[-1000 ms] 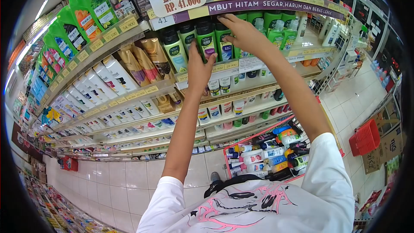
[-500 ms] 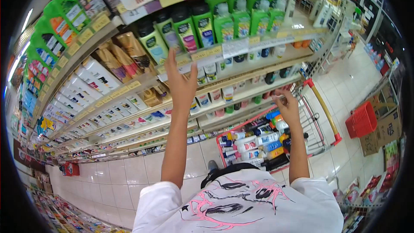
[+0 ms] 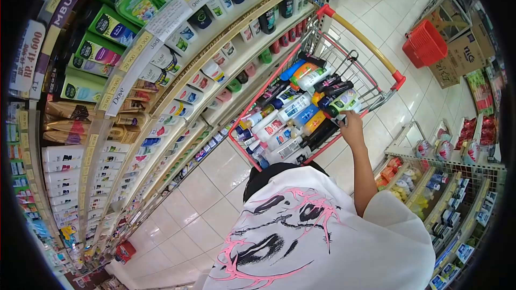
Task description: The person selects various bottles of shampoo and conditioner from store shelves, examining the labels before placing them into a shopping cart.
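Observation:
My right hand (image 3: pixel 350 127) is over the near right side of the shopping cart, with its fingers bent against a white and green bottle (image 3: pixel 344 102) among the bottles in the cart. Whether it grips anything is too small to tell. The cart (image 3: pixel 253 108) has a red rim and holds several bottles, among them white ones (image 3: pixel 295 107), a blue one (image 3: pixel 306 114) and an orange one (image 3: pixel 314 122). My left hand is out of view.
Shelves with green bottles (image 3: pixel 134 4) and white bottles (image 3: pixel 63 159) curve along the left. A yellow cart handle (image 3: pixel 365 37) is at the far end. Red baskets (image 3: pixel 424 44) stand beside cardboard boxes (image 3: pixel 462 56); another shelf rack (image 3: pixel 446 164) is at the lower right.
The view has turned toward the cart. My left hand, raised before the shelf earlier, has left the view. My right hand has come down to the bottles in the cart.

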Demonstrator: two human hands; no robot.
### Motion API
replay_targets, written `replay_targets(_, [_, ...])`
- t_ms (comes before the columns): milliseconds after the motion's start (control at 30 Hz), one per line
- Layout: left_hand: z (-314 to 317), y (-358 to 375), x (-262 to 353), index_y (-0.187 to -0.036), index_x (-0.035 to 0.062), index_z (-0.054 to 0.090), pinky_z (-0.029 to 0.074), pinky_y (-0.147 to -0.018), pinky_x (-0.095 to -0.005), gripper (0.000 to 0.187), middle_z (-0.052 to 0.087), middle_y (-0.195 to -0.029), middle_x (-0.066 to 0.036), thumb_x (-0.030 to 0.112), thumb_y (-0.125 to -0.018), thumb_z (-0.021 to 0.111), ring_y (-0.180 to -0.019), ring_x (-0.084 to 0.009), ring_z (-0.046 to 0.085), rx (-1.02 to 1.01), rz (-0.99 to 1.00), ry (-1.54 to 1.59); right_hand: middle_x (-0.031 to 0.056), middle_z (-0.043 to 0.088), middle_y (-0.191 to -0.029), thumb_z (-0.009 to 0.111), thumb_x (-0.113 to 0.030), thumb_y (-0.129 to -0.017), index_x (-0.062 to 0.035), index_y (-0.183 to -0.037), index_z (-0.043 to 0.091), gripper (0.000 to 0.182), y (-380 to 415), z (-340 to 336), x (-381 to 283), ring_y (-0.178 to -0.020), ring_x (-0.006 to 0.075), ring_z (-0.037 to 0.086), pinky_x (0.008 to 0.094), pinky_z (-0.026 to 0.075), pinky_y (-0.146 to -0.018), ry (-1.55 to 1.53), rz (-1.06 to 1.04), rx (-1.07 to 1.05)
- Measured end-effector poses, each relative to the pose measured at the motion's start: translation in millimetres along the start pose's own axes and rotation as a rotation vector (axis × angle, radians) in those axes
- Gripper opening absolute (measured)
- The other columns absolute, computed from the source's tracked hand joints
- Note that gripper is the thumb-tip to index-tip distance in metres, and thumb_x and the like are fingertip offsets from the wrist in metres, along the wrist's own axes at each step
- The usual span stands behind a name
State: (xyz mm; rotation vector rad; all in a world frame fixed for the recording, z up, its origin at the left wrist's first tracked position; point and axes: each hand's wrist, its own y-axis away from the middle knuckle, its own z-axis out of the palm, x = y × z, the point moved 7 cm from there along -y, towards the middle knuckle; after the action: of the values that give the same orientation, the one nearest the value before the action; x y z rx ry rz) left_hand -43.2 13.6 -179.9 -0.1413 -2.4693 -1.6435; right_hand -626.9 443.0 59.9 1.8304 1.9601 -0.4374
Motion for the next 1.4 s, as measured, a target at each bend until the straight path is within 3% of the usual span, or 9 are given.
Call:
replay_targets(167, [-23,34,37,-0.116,0.0017,0.062,0.053,-0.076,-0.0342,0.037,0.069,-0.096,-0.015,0.027,-0.090,0.062,-0.089,-0.0244,0.066,-0.037,0.140,-0.178,0.0175,0.051,-0.125,0.084,-0.018,-0.062,-0.0116,-0.125,0.052,0.070,-30,7,-26,-0.119,0.0392,0.048,0.0507,0.045,-0.092,0.225,0.038,-0.083])
replay_targets(300, [-55,29,130,-0.113,0.0012,0.064,0.053,-0.077,-0.0329,0.036,0.069,-0.098,-0.016,0.029,-0.091,0.062,-0.091,-0.0222,0.067,0.184,0.218,0.315,0.0231,0.048,-0.133,0.085,-0.023,-0.064,-0.0139,-0.123,0.058,0.065,-42,52,2,-0.119,0.0425,0.049,0.0507,0.044,-0.095,0.224,-0.060,0.113])
replay_targets(433, [-87,77,290,-0.119,0.0010,0.060,0.052,-0.078,-0.0327,0.037,0.069,-0.104,-0.014,0.028,-0.094,0.060,-0.093,-0.0212,0.066,0.460,0.737,0.204,0.0191,0.054,-0.126,0.081,-0.022,-0.070,-0.0110,-0.123,0.062,0.058,-29,6,-22,-0.121,0.0383,0.048,0.0472,0.040,-0.099,0.169,-0.048,0.090])
replay_targets(633, [-62,216,478,-0.133,0.0059,0.052,0.043,-0.099,-0.0362,0.048,0.055,-0.131,-0.016,0.020,-0.090,0.067,-0.116,-0.0265,0.056,0.128,1.267,0.231,0.0150,0.060,-0.107,0.075,-0.018,-0.081,-0.0012,-0.116,0.061,0.041,-6,-92,-88,-0.097,0.0276,0.059,0.0381,0.047,-0.087,-0.280,-0.127,0.367])
replay_targets(833, [-28,343,550,-0.151,0.0076,0.019,0.030,-0.112,-0.0446,0.099,0.032,-0.149,-0.023,0.043,-0.079,0.077,-0.138,-0.0384,0.033,-0.124,1.565,-0.131,0.0033,0.054,-0.087,0.074,-0.013,-0.079,-0.0024,-0.095,0.055,0.026,10,-99,-228,-0.081,0.0125,0.053,0.0265,0.045,-0.073,-0.722,-0.137,0.147])
replay_targets(933, [-37,343,553,-0.150,0.0060,0.021,0.034,-0.110,-0.0459,0.094,0.033,-0.148,-0.024,0.041,-0.082,0.075,-0.135,-0.0399,0.037,-0.005,1.616,-0.180,0.0036,0.053,-0.092,0.077,-0.018,-0.078,-0.0045,-0.102,0.050,0.039,15,-93,-310,-0.080,0.0109,0.051,0.0260,0.044,-0.071,-0.861,-0.156,-0.069])
replay_targets(1000, [-74,340,549,-0.150,0.0049,0.024,0.050,-0.091,-0.0405,0.086,0.050,-0.131,-0.025,0.033,-0.084,0.072,-0.112,-0.0330,0.059,0.287,1.699,0.074,0.0063,0.054,-0.099,0.077,-0.020,-0.080,-0.0056,-0.115,0.048,0.048,14,-80,-354,-0.078,0.0104,0.053,0.0256,0.045,-0.067,-1.015,-0.248,-0.270])
replay_targets(1200, [-162,315,547,-0.123,-0.0015,0.048,0.052,-0.054,-0.0309,0.047,0.064,-0.101,-0.016,0.022,-0.087,0.066,-0.064,-0.0187,0.062,-0.861,1.241,0.835,0.0057,0.054,-0.119,0.061,-0.014,-0.095,-0.0074,-0.139,0.045,0.048,-3,-83,-479,-0.071,0.0046,0.054,0.0171,0.041,-0.057,-1.073,-0.457,-0.645])
replay_targets(1400, [-223,319,565,-0.126,-0.0055,0.044,0.052,-0.051,-0.0315,0.056,0.062,-0.104,-0.021,0.026,-0.086,0.066,-0.065,-0.0203,0.062,-0.935,1.312,0.891,0.0057,0.063,-0.103,0.071,-0.016,-0.088,-0.0056,-0.135,0.051,0.052,-8,-82,-565,-0.073,0.0065,0.055,0.0211,0.046,-0.063,-1.124,-0.544,-0.655])
